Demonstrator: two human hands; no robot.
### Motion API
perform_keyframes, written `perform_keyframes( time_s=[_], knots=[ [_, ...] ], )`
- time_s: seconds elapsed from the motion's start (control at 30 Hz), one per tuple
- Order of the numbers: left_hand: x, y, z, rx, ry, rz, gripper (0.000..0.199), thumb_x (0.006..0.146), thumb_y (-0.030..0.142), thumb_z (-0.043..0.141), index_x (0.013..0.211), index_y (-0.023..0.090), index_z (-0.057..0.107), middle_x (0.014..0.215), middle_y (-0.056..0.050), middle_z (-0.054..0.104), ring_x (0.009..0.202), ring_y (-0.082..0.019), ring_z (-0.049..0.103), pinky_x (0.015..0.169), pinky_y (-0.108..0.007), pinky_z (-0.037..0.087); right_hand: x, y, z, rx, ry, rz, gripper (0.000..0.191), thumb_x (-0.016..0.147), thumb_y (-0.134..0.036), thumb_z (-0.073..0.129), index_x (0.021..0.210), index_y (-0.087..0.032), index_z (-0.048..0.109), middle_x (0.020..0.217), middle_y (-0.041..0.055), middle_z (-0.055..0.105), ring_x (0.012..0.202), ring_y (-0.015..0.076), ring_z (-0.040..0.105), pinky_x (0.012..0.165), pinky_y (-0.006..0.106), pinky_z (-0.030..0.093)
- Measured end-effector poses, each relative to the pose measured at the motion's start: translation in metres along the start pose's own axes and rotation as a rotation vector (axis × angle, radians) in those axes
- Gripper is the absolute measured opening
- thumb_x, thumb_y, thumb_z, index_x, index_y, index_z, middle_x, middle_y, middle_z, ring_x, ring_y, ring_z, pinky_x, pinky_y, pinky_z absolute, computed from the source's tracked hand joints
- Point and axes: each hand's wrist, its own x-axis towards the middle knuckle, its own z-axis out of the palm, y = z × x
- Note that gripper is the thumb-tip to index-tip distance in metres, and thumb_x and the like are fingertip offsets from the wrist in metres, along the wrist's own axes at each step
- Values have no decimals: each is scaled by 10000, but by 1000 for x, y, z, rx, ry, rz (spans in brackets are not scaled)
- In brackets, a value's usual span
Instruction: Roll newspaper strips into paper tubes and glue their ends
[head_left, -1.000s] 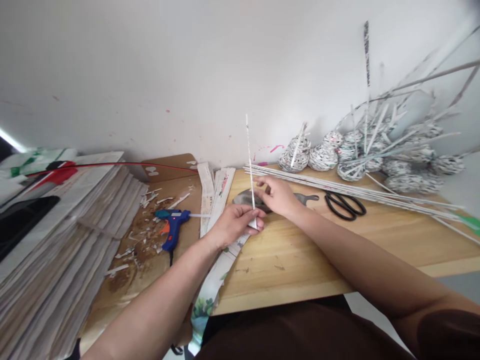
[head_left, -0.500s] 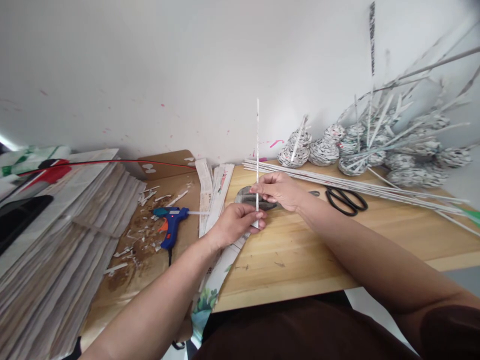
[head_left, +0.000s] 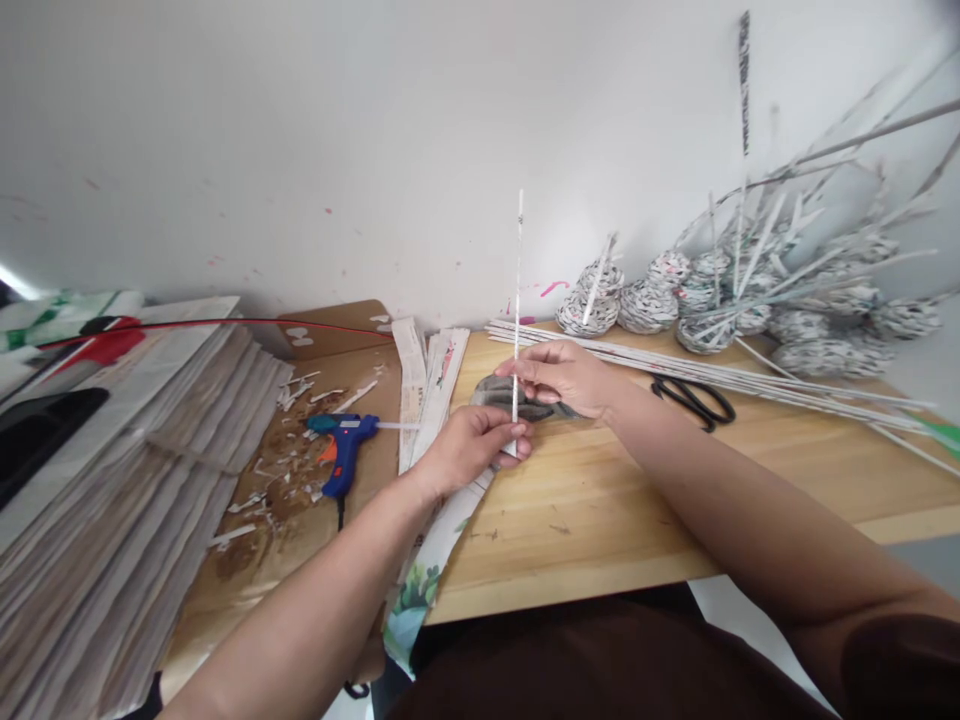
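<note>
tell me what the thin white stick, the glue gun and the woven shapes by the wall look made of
Thin white stick: probably tightly rolled paper, matte, with small dark print-like specks.
Glue gun: likely hard plastic, fairly smooth, judging by its even blue colour and moulded shape.
Woven shapes: seemingly paper strips, matte, whitish with dark flecks like print.

Both hands (head_left: 474, 445) hold an upright paper stick (head_left: 519, 270).

Pale wall (head_left: 337, 120) with pink smudges (head_left: 553, 289) behind a wooden tabletop (head_left: 585, 520), bright strip (head_left: 19, 283) far left
</note>
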Motion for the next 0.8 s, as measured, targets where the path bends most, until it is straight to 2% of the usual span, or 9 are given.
perform_keyframes(
  time_s=[0.17, 0.3, 0.47, 0.63, 0.8],
  knots=[
    [-2, 2, 1, 10, 2, -26, 303, 783, 411, 683, 868, 121, 711, 793, -59, 678, 723, -128, 626, 716, -279, 539, 1, -1, 0, 58, 196, -51, 337, 616, -399, 827, 661, -120, 643, 541, -27, 499, 472, 49, 408, 368, 170, 211],
    [-3, 3, 2, 5, -7, -31, 323, 769, 433, 690, 874, 128, 716, 798, -61, 684, 720, -133, 629, 712, -283, 537, 1, -3, -1, 114, 73, -8, 350, 677, -429, 784, 801, -112, 702, 610, -2, 532, 505, 56, 434, 372, 168, 214],
    [-3, 4, 3, 1, -26, -26, 304, 763, 424, 696, 813, 125, 716, 772, -64, 674, 698, -133, 616, 674, -269, 521, 1, -4, 0, 144, 202, -47, 322, 602, -367, 843, 622, -128, 628, 552, -24, 496, 463, 40, 376, 354, 167, 168],
    [-3, 3, 2, 2, -42, -41, 311, 767, 427, 694, 848, 128, 718, 787, -65, 679, 700, -130, 621, 666, -264, 519, 1, -3, -4, 123, 86, -21, 331, 674, -410, 793, 807, -117, 716, 603, -2, 514, 538, 69, 448, 370, 163, 195],
    [-4, 4, 1, 26, -85, -65, 340, 784, 452, 674, 895, 133, 715, 796, -73, 684, 742, -151, 651, 660, -263, 527, 3, -2, -6, 169, 181, -68, 310, 645, -390, 819, 659, -127, 654, 580, -4, 517, 491, 55, 404, 371, 179, 163]
  ],
)
